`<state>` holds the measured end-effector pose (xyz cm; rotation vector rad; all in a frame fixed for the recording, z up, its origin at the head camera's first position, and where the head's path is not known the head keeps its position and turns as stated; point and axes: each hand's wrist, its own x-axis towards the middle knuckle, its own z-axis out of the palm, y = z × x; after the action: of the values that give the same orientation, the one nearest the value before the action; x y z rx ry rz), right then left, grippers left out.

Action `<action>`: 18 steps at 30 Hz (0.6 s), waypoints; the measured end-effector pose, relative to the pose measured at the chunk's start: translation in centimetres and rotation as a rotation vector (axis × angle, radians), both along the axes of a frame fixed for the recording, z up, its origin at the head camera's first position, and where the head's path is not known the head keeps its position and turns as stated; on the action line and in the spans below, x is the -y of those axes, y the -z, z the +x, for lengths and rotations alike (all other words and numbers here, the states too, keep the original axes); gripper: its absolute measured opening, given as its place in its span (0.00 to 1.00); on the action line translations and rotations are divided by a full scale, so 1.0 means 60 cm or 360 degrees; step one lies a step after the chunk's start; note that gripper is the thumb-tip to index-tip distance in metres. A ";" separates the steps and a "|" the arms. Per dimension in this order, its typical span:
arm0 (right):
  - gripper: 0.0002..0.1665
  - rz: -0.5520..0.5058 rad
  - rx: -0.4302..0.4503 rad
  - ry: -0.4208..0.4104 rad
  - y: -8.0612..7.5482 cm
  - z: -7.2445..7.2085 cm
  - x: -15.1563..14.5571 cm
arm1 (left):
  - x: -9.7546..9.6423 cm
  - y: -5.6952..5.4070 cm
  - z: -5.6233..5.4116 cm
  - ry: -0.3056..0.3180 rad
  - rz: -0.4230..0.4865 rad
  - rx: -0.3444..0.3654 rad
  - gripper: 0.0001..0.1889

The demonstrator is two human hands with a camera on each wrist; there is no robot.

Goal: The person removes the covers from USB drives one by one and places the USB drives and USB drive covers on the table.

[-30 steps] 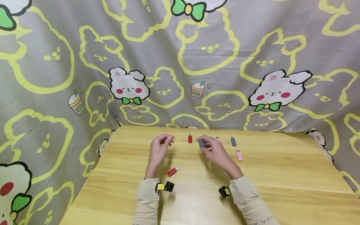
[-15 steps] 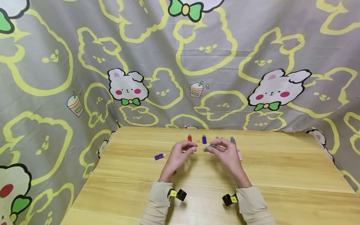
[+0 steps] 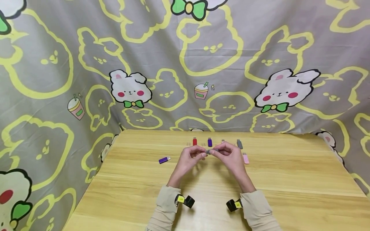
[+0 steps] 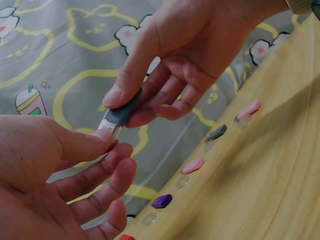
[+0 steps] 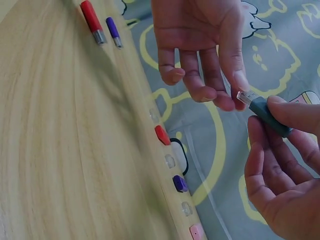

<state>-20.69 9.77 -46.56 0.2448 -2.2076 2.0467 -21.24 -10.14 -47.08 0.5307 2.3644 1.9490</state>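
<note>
In the head view my hands meet above the middle of the table, with a grey USB stick (image 3: 213, 151) between them. My right hand (image 3: 230, 155) pinches its grey body between thumb and fingers, plain in the right wrist view, where the USB stick (image 5: 269, 116) points its metal plug at the other hand. My left hand (image 3: 189, 159) holds the plug end between thumb and forefinger, as the left wrist view shows; its other fingers are loosely bent. Whether a clear cap sits on the plug is hard to tell.
Along the table's back edge lie a red USB stick (image 3: 195, 141), a purple one (image 3: 209, 142) and another grey one (image 3: 239, 144), with small clear caps (image 5: 170, 161) between. A pink stick (image 3: 245, 158) lies nearer, right; a purple stick (image 3: 164, 160) lies left. A patterned curtain (image 3: 173, 57) hangs behind.
My left hand has moved right, uncovering the purple stick on the left. My right hand has turned the grey stick from upright to sideways, and my left fingers have taken its plug end.
</note>
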 end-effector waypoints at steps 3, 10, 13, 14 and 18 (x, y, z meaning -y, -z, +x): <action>0.11 0.0015 -0.0002 -0.0001 0.000 0.002 0.001 | -0.001 0.001 0.000 -0.0020 0.0028 0.0023 0.06; 0.10 0.0159 -0.0008 0.0020 0.003 0.005 0.001 | -0.002 0.000 0.004 -0.0070 0.0035 0.0064 0.07; 0.09 0.0228 -0.0025 0.0007 0.004 0.005 0.002 | -0.002 0.000 0.004 -0.0084 0.0023 0.0065 0.07; 0.09 0.0251 -0.0029 0.0002 0.004 0.005 0.002 | -0.002 0.000 0.004 -0.0088 0.0020 0.0064 0.07; 0.09 0.0343 -0.0034 -0.0003 0.005 0.004 0.003 | -0.003 0.000 0.002 -0.0097 0.0017 0.0049 0.07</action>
<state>-20.46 9.56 -46.83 0.2874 -2.4154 1.7968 -21.15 -9.95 -47.06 0.4311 2.3808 1.9802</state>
